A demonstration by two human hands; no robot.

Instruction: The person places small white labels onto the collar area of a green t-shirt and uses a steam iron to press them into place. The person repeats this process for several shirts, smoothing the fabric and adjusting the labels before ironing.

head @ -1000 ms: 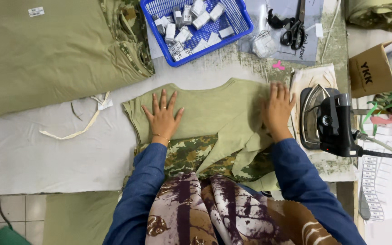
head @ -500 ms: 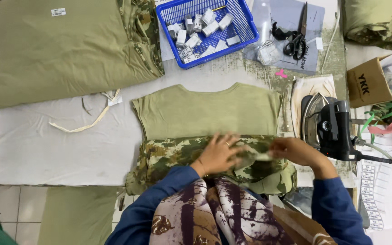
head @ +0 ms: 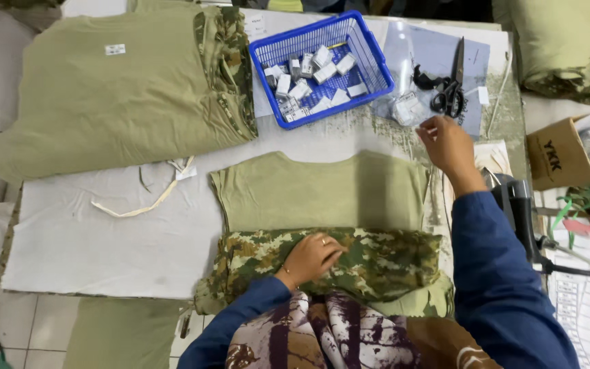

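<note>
The left hand (head: 314, 258) lay flat on the camouflage fabric (head: 377, 263) folded over the near part of the olive garment (head: 319, 190), fingers loosely together and pressing down, a ring visible on 1 of them. The weight of the palm appeared to keep the fold from springing open on the white padded work surface (head: 83, 239).

The right hand (head: 447, 143) was lifted to the far right, above the table, close to the small clear packet (head: 410, 109) and the black scissors (head: 449, 89) that rested on a sheet of clear plastic. Its fingers were slightly curled and a little apart, holding nothing that could be made out; whether the fingertips touched anything could not be told.

The olive garment lay spread in the middle of the surface, its far part bare and smooth, its near part covered by the camouflage layer. Just beyond it, the blue plastic basket (head: 370, 61) held a number of small white and grey packets, placed within easy reach of either hand. To the far left a larger stack of folded olive and camouflage garments (head: 117, 96) sat well apart from the piece under the hand. A loose white cord (head: 141, 201) lay on the surface to the left. At the right edge an iron (head: 517, 212) stood partly hidden by the blue sleeve, and a brown cardboard box (head: 558, 154) sat beyond it.
</note>
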